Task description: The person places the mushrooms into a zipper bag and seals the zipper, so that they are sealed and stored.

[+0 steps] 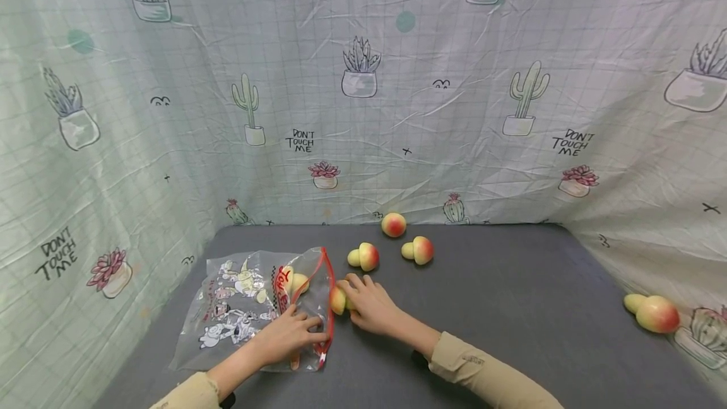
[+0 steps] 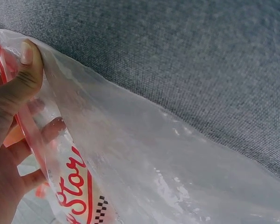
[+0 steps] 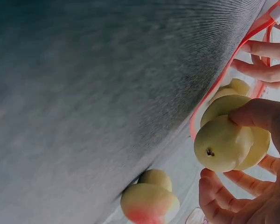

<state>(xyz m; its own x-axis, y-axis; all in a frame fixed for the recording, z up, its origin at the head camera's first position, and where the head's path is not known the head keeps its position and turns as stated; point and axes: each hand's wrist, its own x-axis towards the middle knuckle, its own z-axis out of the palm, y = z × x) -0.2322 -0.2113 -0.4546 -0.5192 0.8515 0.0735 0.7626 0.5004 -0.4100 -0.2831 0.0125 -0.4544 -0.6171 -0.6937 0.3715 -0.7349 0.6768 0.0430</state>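
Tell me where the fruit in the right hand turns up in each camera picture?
Head: the fruit lies low and centre, under the right hand, at the bag mouth.
Left wrist: not in it; only the left hand pinching the bag's edge.
Right wrist: right of centre, held by fingers and thumb.
Shared landmark: the bag's red rim.

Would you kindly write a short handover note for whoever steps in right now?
Left hand pinches the red zip rim of the clear printed plastic bag, holding its mouth open on the grey table.
Right hand grips a yellow-and-red toy fruit at the bag's mouth.
Done: one fruit in the bag.
Left: the held fruit, three loose fruits behind, and one at far right.
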